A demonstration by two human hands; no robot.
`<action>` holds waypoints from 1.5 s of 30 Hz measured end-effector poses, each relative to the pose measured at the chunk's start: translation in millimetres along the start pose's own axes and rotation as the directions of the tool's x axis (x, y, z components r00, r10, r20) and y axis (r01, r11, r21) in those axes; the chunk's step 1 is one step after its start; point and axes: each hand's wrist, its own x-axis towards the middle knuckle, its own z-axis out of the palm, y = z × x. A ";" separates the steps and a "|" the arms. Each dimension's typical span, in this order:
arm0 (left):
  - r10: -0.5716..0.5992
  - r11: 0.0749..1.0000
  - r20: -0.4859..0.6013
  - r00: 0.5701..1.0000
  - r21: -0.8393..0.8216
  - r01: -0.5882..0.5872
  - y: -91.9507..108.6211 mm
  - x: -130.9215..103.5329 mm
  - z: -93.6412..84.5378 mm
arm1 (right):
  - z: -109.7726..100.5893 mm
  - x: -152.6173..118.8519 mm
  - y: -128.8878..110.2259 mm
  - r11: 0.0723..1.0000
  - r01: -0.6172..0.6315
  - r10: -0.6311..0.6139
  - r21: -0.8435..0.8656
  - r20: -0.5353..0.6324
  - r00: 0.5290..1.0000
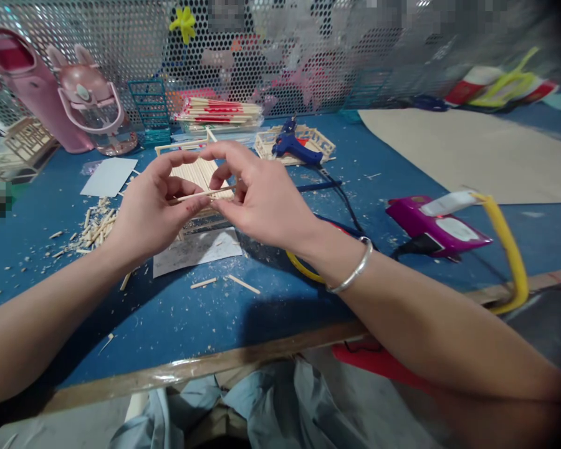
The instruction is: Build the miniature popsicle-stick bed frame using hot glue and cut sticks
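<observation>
Between the fingertips of both hands runs a thin wooden stick (201, 194), held nearly level. My left hand (152, 202) pinches its left part, and my right hand (257, 193) pinches the right part, thumbs close together. Just behind and below the fingers stands a small frame built of wooden sticks (191, 171), partly hidden by the hands. Under it lies a grey-white sheet of paper (199, 252). A heap of short stick offcuts (98, 227) is beside my left hand, and two loose stick pieces (244, 284) lie nearer the table edge.
A blue glue gun (297, 146) rests on another stick frame (264, 146). Behind are bundled sticks (219, 113), a pink bottle (37, 93) and a clear bottle (96, 106). At right sit a purple power strip (437, 227), yellow tube (509, 255) and brown board (472, 153).
</observation>
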 end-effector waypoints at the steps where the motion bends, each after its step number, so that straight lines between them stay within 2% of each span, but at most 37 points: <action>1: -0.008 1.000 -0.002 1.000 -0.008 0.008 0.3 0.0 -0.2 | 1.0 -0.9 -0.7 1.000 -0.008 0.008 -0.009 -0.013 1.000; 11: -0.022 0.997 0.029 0.999 -0.069 0.024 4.0 -2.6 -2.6 | 12.2 -7.5 -4.5 0.995 -0.093 0.086 -0.043 -0.132 0.988; 20: -0.013 1.000 0.023 1.000 -0.007 0.014 3.1 -2.6 -4.0 | 12.9 -9.1 -6.8 0.992 -0.106 0.095 -0.063 -0.158 0.983; 27: 0.027 0.995 -0.032 0.999 0.098 -0.024 6.6 -5.3 0.4 | 13.5 -9.6 -7.5 0.993 -0.101 0.089 -0.067 -0.160 0.983; 39: 0.039 0.991 -0.026 0.999 0.128 -0.035 6.3 -4.5 -0.4 | 11.8 -12.0 -7.5 0.997 -0.044 0.034 -0.057 -0.156 0.987; 42: 0.041 0.992 -0.031 0.999 0.117 -0.037 6.8 -4.6 -0.1 | 6.1 -14.1 -10.0 0.999 0.011 -0.021 -0.043 -0.228 0.973; 45: 0.036 0.991 -0.031 0.999 0.129 -0.032 5.8 -4.6 -0.8 | -3.8 -13.8 -8.9 0.999 0.009 -0.023 -0.038 -0.394 0.919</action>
